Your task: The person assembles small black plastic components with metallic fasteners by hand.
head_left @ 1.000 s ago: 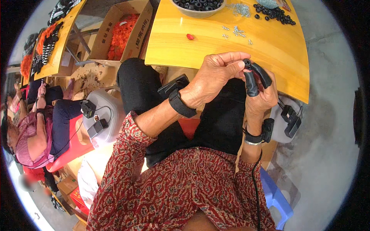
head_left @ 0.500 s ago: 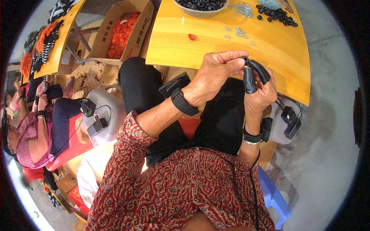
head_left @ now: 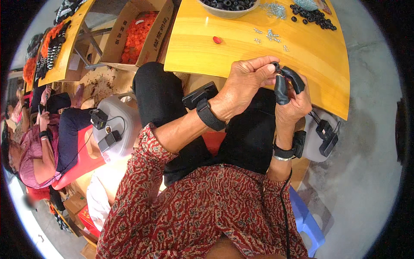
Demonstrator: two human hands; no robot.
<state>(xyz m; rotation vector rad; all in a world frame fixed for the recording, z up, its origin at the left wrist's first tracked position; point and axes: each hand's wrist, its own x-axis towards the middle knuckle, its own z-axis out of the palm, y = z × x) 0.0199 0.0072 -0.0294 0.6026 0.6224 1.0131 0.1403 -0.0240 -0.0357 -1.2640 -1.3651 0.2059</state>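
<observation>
My left hand reaches in over my lap at the table's near edge, thumb and forefinger pinching a small black ring-shaped bead. Facing it, my right hand has black sleeves on its thumb and forefinger. Those two covered tips come together right beside the bead. Anything small between them is hidden. Each wrist wears a black strap with a small black device.
On the yellow table are a bowl of black beads, loose black beads, small silvery pieces and a red piece. A cardboard box holds orange material. Another person sits at left.
Both hands stay together at the bead with hardly any shift. The whole view has slid slightly. At left, the other person's hands have moved.
</observation>
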